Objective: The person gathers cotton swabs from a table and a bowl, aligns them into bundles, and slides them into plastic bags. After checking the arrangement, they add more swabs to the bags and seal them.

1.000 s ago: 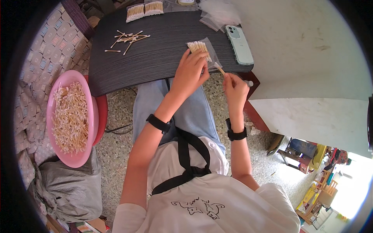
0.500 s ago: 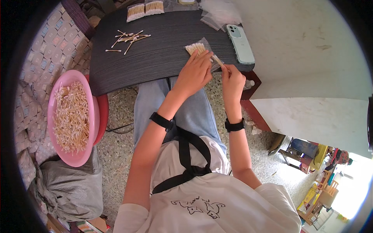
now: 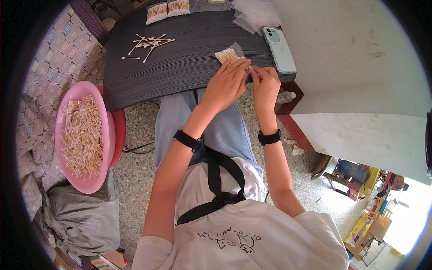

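A small clear plastic bag (image 3: pixel 236 47), partly filled with a row of white-tipped cotton swabs (image 3: pixel 226 55), lies at the table's near right edge. My left hand (image 3: pixel 226 83) is closed on the bag, its fingers lying across the swabs and hiding their lower ends. Close beside it, my right hand (image 3: pixel 266 88) pinches cotton swabs at the bag's right side; only a little of these shows between the fingertips. The two hands almost touch.
Loose cotton swabs (image 3: pixel 150 44) lie on the dark table (image 3: pixel 189 49). Filled swab packs (image 3: pixel 167 11) and clear bags (image 3: pixel 256 13) are along the far edge, a pale green phone (image 3: pixel 280 50) at the right. A pink basin (image 3: pixel 108 130) full of swabs stands at the left.
My right hand has moved slightly left and up, closer to my left hand, pushing its swabs further into the bag. Less of those swabs shows now. My left hand has stayed in place.
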Motion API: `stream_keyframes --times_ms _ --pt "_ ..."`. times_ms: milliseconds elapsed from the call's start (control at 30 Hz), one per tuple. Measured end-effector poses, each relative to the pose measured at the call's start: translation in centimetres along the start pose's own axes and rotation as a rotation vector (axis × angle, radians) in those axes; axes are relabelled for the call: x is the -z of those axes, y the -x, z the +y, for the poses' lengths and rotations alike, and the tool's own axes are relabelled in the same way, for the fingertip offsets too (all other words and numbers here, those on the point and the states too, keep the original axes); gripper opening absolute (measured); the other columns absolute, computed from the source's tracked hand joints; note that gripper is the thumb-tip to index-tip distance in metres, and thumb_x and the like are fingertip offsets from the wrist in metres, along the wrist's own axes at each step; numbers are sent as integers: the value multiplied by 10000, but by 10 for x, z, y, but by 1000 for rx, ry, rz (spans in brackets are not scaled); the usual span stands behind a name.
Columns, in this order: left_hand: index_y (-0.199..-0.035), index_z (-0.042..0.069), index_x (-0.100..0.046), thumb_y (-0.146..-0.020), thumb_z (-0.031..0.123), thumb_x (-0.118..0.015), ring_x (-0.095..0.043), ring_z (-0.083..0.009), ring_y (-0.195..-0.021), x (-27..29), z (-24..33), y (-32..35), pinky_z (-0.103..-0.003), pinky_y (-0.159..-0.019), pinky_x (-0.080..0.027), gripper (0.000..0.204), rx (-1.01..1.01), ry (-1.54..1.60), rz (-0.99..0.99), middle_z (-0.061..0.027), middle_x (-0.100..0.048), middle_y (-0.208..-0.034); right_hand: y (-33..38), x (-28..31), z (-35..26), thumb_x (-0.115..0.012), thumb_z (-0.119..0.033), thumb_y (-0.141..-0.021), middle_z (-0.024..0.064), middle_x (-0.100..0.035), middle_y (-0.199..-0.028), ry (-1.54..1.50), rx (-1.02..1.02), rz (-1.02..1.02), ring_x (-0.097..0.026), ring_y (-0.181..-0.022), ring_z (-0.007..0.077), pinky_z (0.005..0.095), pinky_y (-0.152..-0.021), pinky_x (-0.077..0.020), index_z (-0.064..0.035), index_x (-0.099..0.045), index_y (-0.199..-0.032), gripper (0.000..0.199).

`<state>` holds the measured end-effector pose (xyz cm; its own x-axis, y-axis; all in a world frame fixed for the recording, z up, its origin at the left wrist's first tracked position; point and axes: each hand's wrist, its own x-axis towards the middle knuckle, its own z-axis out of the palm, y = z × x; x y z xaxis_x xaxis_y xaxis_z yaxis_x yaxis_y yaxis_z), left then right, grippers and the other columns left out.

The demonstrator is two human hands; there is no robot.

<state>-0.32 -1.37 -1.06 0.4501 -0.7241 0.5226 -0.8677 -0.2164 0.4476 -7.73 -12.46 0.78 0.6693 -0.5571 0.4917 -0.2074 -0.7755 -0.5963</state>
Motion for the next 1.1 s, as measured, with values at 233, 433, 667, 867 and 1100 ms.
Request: stream_keyframes --times_ms 233,433,667,867,1100 --pt "-1073 0 -485 -878 72 -496 -441 -262 -1271 -2 -5 1 -447 -1115 -292 208 11 69 17 -120 -497 -1339 4 23 12 -729 -55 -734 106 -647 -869 -218 -57 -158 -595 -796 230 334 -726 -483 -14 -665 -1047 322" --pt "-901 36 -426 -878 71 -512 -450 -289 -1257 3 -6 0 -460 -1117 -278 96 -13 136 7 -143 -501 -1329 -8 30 26 -725 -61 -734 88 -648 -897 -211 94 -263 -569 -852 241 346 -771 -455 -46 -663 -1084 356" --pt "-843 43 -385 -881 76 -499 -481 -314 -1213 3 -7 -1 -462 -1109 -285 124 8 214 -1 -144 -512 -1316 -24 14 37 -731 -88 -726 79 -617 -809 -188 285 -223 -536 -804 250 358 -728 -435 -60 -701 -1007 284" --pt "-830 45 -379 -873 70 -494 -505 -308 -1182 8 -7 -3 -459 -1102 -293 125 10 256 -22 -146 -515 -1321 -31 8 34 -725 -87 -729 84 -605 -774 -212 184 -270 -527 -732 238 342 -659 -430 -29 -689 -856 144" --pt "-852 46 -411 -868 65 -496 -543 -290 -1109 10 -9 -2 -441 -1083 -313 89 -17 268 27 -136 -543 -1290 -36 7 29 -715 -78 -727 76 -589 -719 -150 157 -319 -515 -661 213 329 -599 -423 -17 -644 -774 105"
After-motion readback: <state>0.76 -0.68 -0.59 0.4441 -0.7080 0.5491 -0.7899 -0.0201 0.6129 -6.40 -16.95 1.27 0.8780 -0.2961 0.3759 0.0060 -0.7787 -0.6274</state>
